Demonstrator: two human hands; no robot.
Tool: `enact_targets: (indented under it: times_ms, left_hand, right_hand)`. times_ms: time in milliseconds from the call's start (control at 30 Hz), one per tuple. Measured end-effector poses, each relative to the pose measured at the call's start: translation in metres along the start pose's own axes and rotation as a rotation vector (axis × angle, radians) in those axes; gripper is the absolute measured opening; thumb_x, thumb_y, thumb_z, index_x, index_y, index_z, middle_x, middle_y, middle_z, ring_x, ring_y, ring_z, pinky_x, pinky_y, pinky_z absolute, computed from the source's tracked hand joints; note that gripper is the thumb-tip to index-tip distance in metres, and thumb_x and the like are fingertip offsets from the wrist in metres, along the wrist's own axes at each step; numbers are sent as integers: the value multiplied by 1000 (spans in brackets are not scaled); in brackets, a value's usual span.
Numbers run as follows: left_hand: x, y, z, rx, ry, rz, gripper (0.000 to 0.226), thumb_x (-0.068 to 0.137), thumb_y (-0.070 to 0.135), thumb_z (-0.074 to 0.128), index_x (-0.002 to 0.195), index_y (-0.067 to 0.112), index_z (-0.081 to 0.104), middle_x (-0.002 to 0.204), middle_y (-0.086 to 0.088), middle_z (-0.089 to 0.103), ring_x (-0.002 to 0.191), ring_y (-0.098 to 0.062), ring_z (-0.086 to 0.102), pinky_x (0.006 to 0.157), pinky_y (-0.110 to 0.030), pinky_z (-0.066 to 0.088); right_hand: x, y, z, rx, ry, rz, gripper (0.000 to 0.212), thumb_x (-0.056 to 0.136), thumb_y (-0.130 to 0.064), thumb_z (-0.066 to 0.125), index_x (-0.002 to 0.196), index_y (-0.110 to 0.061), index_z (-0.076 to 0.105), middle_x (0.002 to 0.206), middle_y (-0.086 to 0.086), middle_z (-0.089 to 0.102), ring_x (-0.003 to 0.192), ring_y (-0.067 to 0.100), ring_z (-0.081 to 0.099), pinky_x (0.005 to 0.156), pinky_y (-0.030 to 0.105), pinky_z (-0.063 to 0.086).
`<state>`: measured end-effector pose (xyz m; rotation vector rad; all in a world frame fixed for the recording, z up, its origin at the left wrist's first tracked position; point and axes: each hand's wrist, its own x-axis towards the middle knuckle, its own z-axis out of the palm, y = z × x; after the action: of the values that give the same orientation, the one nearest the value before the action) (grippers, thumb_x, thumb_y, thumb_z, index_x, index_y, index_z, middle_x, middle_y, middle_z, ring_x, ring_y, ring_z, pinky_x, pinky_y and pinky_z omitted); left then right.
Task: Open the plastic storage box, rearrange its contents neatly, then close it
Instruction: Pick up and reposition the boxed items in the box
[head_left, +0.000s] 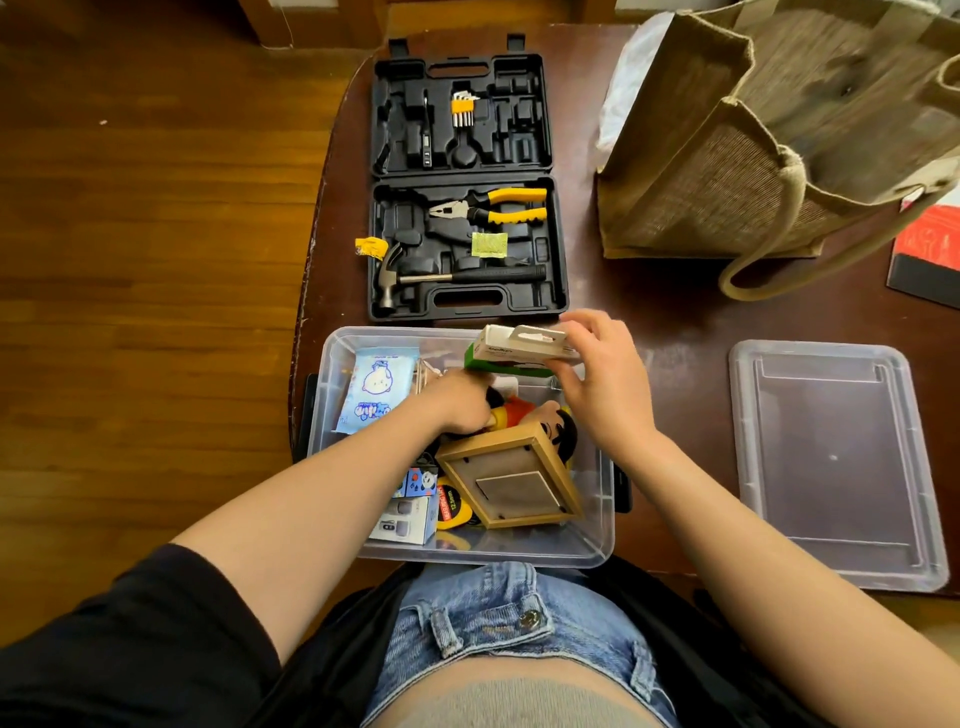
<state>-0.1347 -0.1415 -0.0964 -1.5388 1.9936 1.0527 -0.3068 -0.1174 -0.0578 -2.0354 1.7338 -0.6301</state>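
table: dark wood table (675, 322), carrying everything below
bag: jute bag (727, 171) stands at the far right, well apart from the work
toolcase: black toolcase (462, 176) lies open just beyond the box, with hammer and pliers in their slots
box: clear plastic box (597, 519) sits at the near table edge against the person's lap, open and part filled
lid: lid (831, 467) lies flat on the table to the right of the box, apart from it, not yet needed
frame: wooden frame (511, 475) lies face down and tilted in the box's near right part, over a doll (524, 410)
packet: pale blue packet (376, 387) rests along the box's left wall
carton: small white and green carton (519, 351) is held above the box's far right corner, long axis running left to right
right hand: right hand (605, 374) pinches the carton's right end, thumb below and fingers on top
left hand: left hand (460, 402) reaches down among the contents in the middle; whether it grips anything I cannot tell
next move: the carton hangs right over the far wall, so lowering it flat along that wall looks the likely placing; the right hand is the nearer one
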Motion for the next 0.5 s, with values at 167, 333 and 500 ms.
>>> enact_targets:
  times_ms: [167, 333, 500]
  left_hand:
    - [0, -1, 8, -34, -116, -10, 38, 87, 11, 48, 125, 6, 52, 119, -17, 59, 105, -30, 56, 93, -43, 47]
    - [-2, -3, 10, -41, -132, -15, 43, 90, 15, 48, 132, 7, 46, 128, -17, 55, 112, -31, 53, 97, -42, 44]
    - [1, -4, 13, -57, -129, -26, 49, 93, 15, 45, 141, 8, 37, 140, -18, 45, 123, -32, 47, 103, -41, 39]
  right_hand:
    - [-4, 2, 7, -181, -30, 6, 21, 81, -10, 68, 101, -10, 67, 108, 11, 56, 97, 28, 50, 55, 30, 45]
    - [-1, 4, 10, -277, -74, -52, 21, 77, -5, 70, 98, -7, 68, 99, 13, 59, 88, 31, 54, 57, 33, 43]
    - [-3, 5, 13, -293, -72, -117, 28, 73, -3, 71, 101, -4, 67, 97, 16, 62, 85, 34, 56, 65, 38, 46]
